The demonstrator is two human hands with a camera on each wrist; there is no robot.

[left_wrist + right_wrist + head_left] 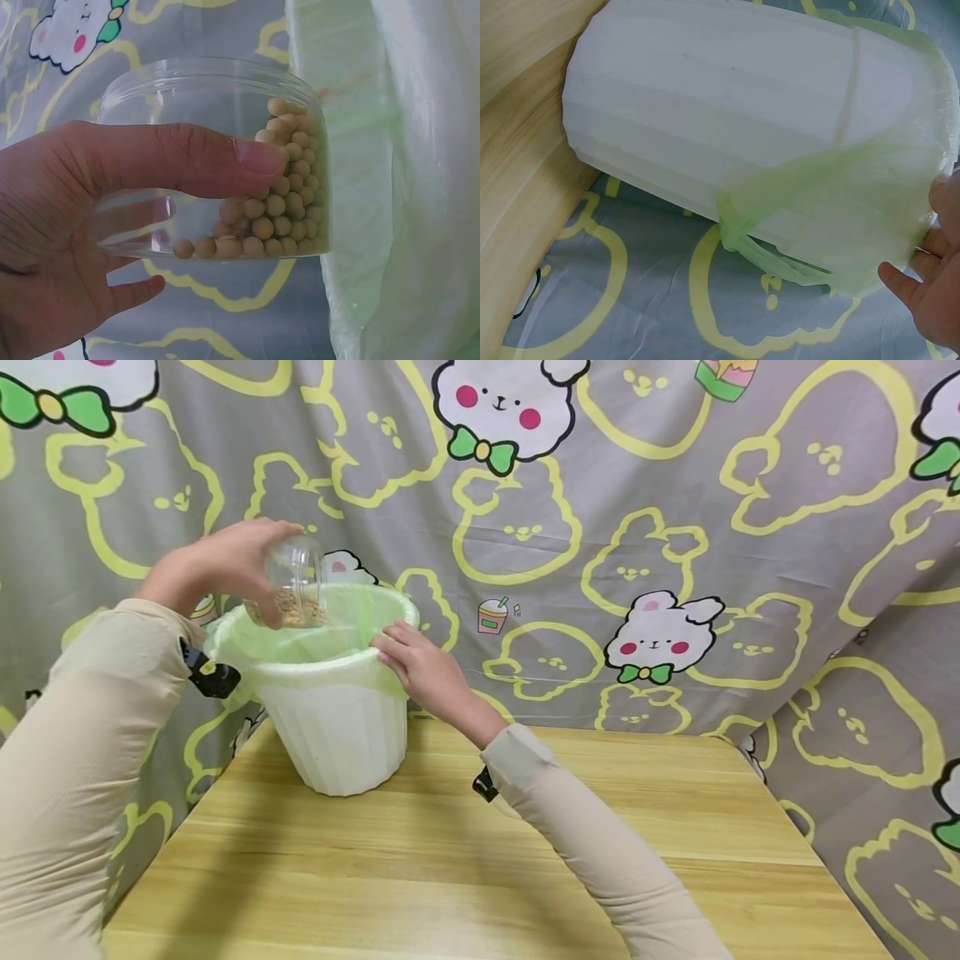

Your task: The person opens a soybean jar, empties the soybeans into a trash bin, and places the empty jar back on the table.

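Note:
My left hand (232,564) grips a clear plastic jar (300,560) and holds it tipped on its side over the rim of the bin. Round beige soybean-like balls (289,202) lie heaped at the jar's mouth, thumb across its wall in the left wrist view. A faint beige streak runs from the mouth into the bin. White and ribbed, the trash bin (337,735) stands upright, lined with a thin green bag (352,610) folded over its rim. My right hand (427,672) holds the bin's near right rim, fingers over the bag.
A wood-grain table (480,868) carries the bin at its back left corner. Behind and at both sides hangs a grey curtain (525,552) with bear and rabbit prints. The bag's loose handle (739,232) droops down the bin's outer side.

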